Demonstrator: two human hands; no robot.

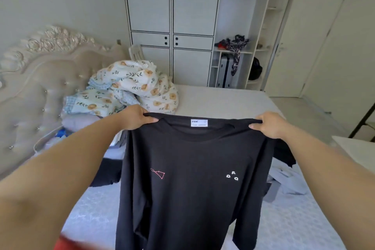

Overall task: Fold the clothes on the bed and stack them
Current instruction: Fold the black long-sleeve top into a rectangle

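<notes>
A black T-shirt [192, 168] hangs in the air above the bed [223, 101], front toward me, with a white neck label, a small red line drawing and small white letters on the chest. My left hand [134, 117] pinches its left shoulder seam. At the other shoulder, my right hand [267, 125] pinches the fabric. The shirt's lower part runs out of the bottom of the view. A pale blue-grey garment [284, 180] lies crumpled on the bed to the right, and a dark garment [105, 172] lies to the left behind my arm.
A floral quilt [129, 89] is bunched at the head of the bed beside the tufted headboard [40, 79]. A white wardrobe [172, 22] with open shelves stands beyond the bed. Something red [69, 243] shows at the bottom left.
</notes>
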